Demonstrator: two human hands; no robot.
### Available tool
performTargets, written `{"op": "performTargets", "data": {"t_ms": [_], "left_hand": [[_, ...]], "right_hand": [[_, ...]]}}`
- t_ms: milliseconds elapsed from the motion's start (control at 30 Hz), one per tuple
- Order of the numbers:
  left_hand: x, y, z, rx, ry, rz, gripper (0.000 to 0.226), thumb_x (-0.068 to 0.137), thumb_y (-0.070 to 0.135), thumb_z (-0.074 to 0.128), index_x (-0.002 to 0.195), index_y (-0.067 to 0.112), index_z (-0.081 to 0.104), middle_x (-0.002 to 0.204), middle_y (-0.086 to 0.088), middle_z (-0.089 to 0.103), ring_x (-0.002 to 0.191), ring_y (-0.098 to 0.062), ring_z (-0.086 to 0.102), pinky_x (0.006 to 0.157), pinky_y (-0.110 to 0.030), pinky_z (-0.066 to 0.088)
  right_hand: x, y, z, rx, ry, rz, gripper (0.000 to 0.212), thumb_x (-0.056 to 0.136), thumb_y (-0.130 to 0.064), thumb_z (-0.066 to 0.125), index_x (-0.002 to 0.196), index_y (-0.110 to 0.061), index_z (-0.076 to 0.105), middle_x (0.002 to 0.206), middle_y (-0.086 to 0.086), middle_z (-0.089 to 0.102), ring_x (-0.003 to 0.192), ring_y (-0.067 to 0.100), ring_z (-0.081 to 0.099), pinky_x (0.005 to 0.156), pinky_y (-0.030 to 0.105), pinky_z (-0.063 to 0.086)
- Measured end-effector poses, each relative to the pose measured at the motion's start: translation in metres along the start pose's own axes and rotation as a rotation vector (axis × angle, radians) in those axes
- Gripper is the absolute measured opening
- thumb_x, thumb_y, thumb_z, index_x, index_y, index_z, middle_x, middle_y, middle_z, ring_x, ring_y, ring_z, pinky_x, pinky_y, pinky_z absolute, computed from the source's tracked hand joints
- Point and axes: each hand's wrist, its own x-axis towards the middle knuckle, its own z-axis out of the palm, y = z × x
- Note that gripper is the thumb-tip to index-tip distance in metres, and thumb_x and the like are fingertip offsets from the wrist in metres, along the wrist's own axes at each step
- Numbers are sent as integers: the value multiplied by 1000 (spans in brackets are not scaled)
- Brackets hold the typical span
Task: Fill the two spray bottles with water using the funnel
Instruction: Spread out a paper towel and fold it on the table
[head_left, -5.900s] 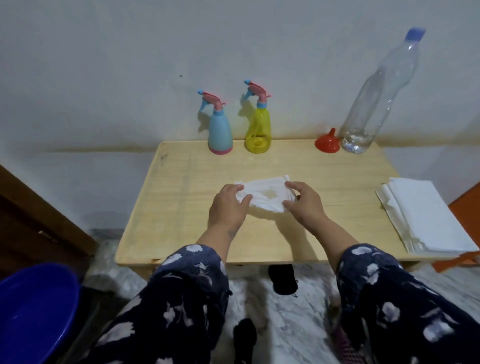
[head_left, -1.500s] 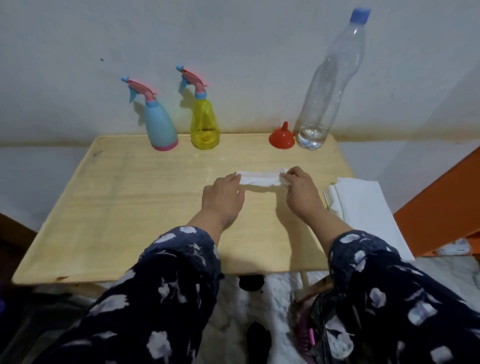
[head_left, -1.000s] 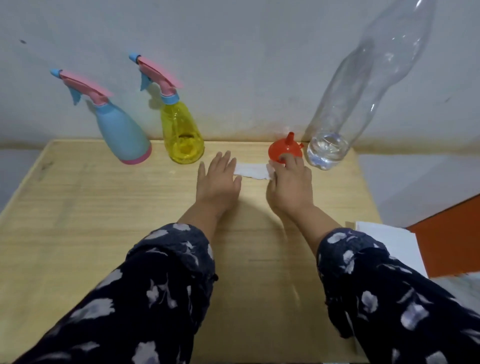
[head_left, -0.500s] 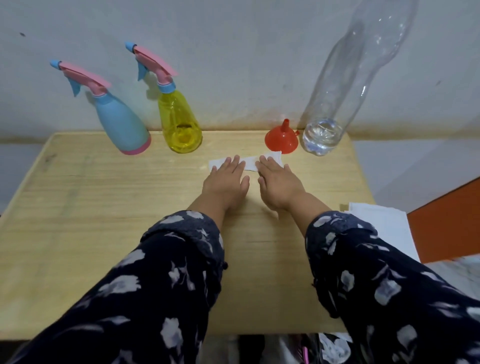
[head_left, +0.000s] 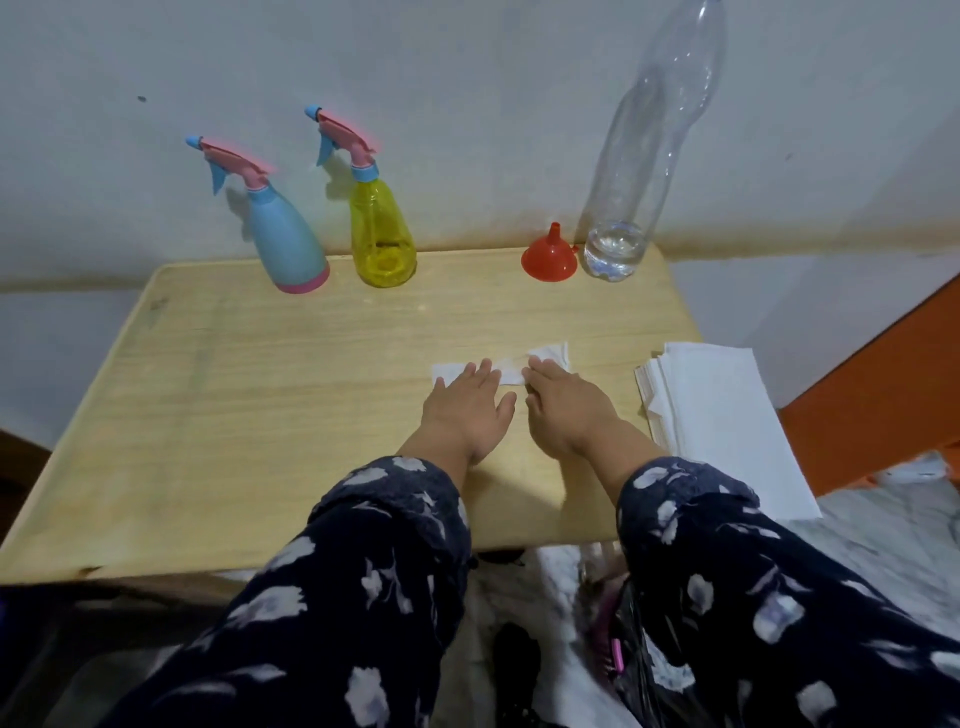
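While clear bottle (head_left: 644, 171) holds little water, yellow sprayer (head_left: 382, 234) looks empty.

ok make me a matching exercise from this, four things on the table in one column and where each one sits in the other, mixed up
Things:
1. blue sprayer
2. funnel
3. water bottle
4. tissue

Places:
a. under both hands' fingertips
b. far right of the back row
c. far left of the back row
d. between the yellow sprayer and the clear bottle

Pairs: 1-c, 2-d, 3-b, 4-a
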Motion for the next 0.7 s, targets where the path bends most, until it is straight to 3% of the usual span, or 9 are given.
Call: {"op": "performTargets", "data": {"t_ms": [533, 700], "left_hand": [[-134, 17, 60, 83, -57, 105, 57, 105, 42, 17, 156, 18, 11, 164, 4, 1, 150, -16, 1, 121, -48, 4], [-152, 13, 70, 82, 10, 119, 55, 105, 40, 22, 156, 23, 11, 164, 2, -1, 150, -18, 0, 121, -47, 2]], "right_hand": [[-150, -34, 51, -50, -42, 77, 48, 104, -23, 25, 151, -13, 22, 162, 1, 10, 148, 17, 13, 117, 44, 18], [-167, -38, 54, 70, 51, 85, 47, 100, -15, 34, 147, -13, 34, 158, 6, 25, 145, 21, 24, 117, 41, 22]]}}
